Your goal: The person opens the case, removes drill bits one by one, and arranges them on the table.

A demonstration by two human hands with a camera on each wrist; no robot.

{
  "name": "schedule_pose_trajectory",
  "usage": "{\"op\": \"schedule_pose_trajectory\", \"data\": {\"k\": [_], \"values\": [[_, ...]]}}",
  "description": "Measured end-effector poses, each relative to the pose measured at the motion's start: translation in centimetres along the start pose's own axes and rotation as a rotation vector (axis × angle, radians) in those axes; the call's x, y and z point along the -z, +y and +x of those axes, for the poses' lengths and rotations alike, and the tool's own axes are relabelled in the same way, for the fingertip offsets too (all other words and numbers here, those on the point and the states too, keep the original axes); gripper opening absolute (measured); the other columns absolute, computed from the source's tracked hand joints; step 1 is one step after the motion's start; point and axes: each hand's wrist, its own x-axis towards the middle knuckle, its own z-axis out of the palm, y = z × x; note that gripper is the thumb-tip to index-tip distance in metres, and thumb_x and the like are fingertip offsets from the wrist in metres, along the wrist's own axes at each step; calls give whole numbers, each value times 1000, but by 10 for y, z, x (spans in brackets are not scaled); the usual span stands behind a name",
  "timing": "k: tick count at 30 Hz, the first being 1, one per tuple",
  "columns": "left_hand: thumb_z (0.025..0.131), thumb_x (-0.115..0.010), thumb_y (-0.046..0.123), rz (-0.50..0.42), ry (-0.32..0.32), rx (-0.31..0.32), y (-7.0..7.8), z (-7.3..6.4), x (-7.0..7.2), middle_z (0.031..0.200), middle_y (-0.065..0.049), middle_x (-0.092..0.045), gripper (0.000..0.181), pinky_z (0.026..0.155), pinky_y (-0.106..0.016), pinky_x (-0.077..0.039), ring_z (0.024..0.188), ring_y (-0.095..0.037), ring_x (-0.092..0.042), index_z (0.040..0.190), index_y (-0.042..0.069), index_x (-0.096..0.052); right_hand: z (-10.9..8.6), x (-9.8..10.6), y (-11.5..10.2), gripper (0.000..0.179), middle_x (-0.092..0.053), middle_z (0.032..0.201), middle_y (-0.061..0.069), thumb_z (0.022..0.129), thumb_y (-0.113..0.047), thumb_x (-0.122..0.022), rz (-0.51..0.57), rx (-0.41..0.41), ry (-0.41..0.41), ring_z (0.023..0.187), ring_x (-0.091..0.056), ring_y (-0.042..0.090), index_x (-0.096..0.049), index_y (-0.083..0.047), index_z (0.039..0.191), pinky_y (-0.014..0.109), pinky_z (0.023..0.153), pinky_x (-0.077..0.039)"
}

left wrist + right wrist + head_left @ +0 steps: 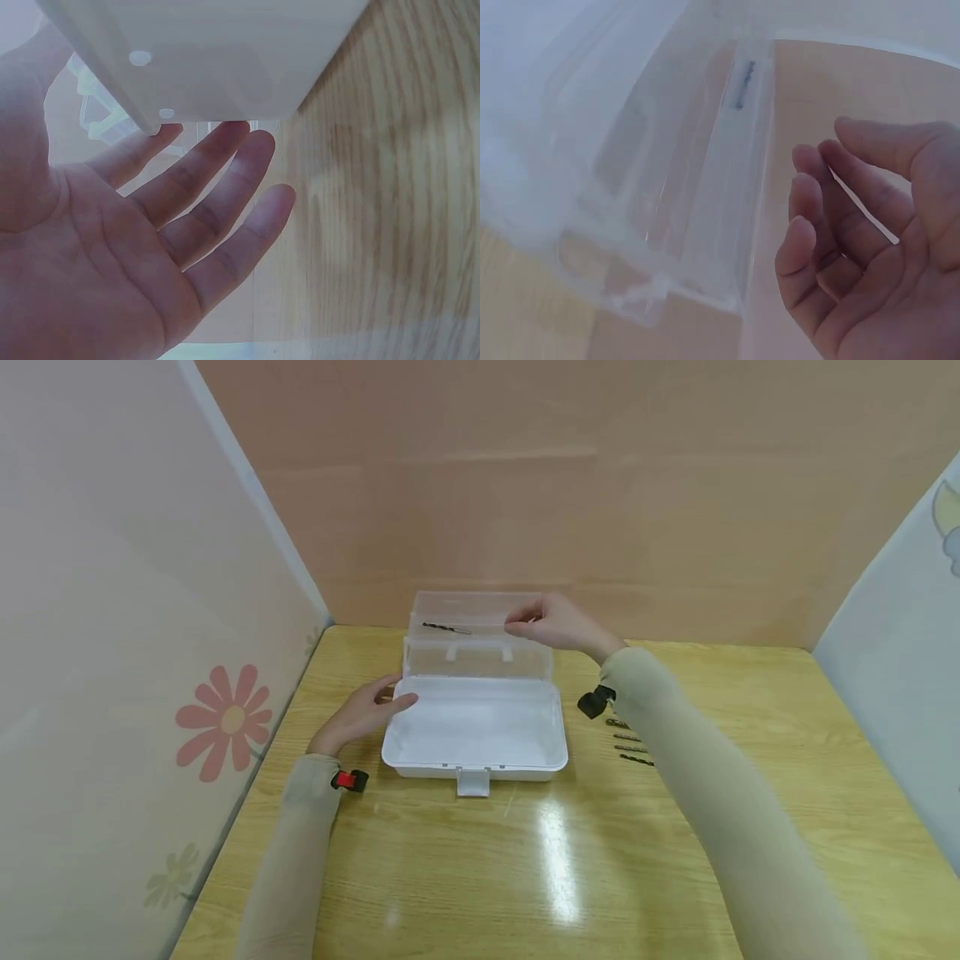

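Observation:
A white toolbox (480,727) stands with its lid up and clear trays (480,660) raised at the back. One dark drill bit (446,627) lies in an upper tray; the right wrist view shows this drill bit (745,85) too. My left hand (367,710) is at the box's left side, thumb over the rim. In the left wrist view its fingers (217,210) stretch out straight along the outer wall. Above the trays' right end is my right hand (558,625), fingers loosely bent. Nothing shows between its thumb and fingertips (802,161).
Several drill bits (630,737) lie in a column on the wooden table (465,877) to the right of the box, partly covered by the right sleeve. A latch (473,782) hangs at the box front. Walls stand behind and on both sides.

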Motion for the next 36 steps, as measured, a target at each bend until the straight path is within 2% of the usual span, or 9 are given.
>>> {"op": "schedule_pose_trajectory", "data": {"k": [5, 8, 11, 15, 19, 24, 29, 36], "values": [[100, -60, 71, -11, -1, 5, -2, -1, 1, 171, -22, -34, 93, 120, -65, -41, 153, -46, -40, 170, 19, -30, 13, -11, -9, 41, -73, 135, 15, 107, -33, -64, 75, -4, 1, 121, -69, 37, -70, -7, 139, 52, 101, -57], [100, -60, 70, -20, 1, 8, -2, -2, 2, 171, -22, -35, 92, 120, -66, -41, 153, -46, -40, 170, 19, -30, 21, -18, -13, 41, -72, 135, 14, 107, -31, -64, 75, -8, 48, 122, -69, 34, -71, -6, 138, 48, 103, -56], [100, -60, 70, -14, 2, 2, -2, -2, 2, 171, -22, -35, 92, 119, -66, -41, 153, -46, -40, 170, 19, -30, 31, -26, -15, 36, -73, 134, 15, 107, -27, -64, 54, -11, 101, 121, -68, 31, -73, -4, 133, 46, 104, -55], [100, -59, 70, -5, 2, -2, -1, -1, 0, 171, -21, -34, 92, 119, -66, -42, 153, -46, -40, 170, 19, -29, 43, -36, -14, 29, -76, 128, 13, 106, -25, -65, -1, -13, 130, 118, -69, 29, -77, -5, 124, 45, 103, -56], [100, -60, 70, -14, 1, -2, 1, -1, 0, 172, -20, -35, 91, 119, -66, -42, 153, -46, -41, 170, 20, -30, 49, -46, -14, 23, -79, 120, 8, 105, -24, -67, -67, -8, 159, 112, -71, 24, -80, -9, 116, 42, 101, -56], [100, -62, 69, -25, 5, -5, 3, -1, -1, 171, -20, -35, 90, 119, -65, -43, 152, -46, -42, 169, 19, -32, 54, -59, -15, 18, -81, 112, 5, 101, -25, -73, -87, -25, 191, 104, -72, 22, -83, -11, 108, 41, 96, -58], [100, -62, 68, -27, 4, -1, 3, -1, -5, 171, -20, -36, 90, 119, -63, -43, 151, -45, -44, 169, 17, -33, 58, -70, -14, 19, -81, 112, 1, 98, -32, -78, -100, -74, 193, 103, -70, 21, -84, -15, 106, 41, 91, -57], [100, -62, 68, -31, 8, -1, 6, -2, -7, 170, -21, -37, 92, 119, -64, -44, 151, -46, -44, 169, 17, -32, 59, -73, -14, 20, -81, 114, 0, 97, -33, -78, -126, -104, 232, 105, -70, 22, -84, -16, 106, 43, 91, -56]]}}
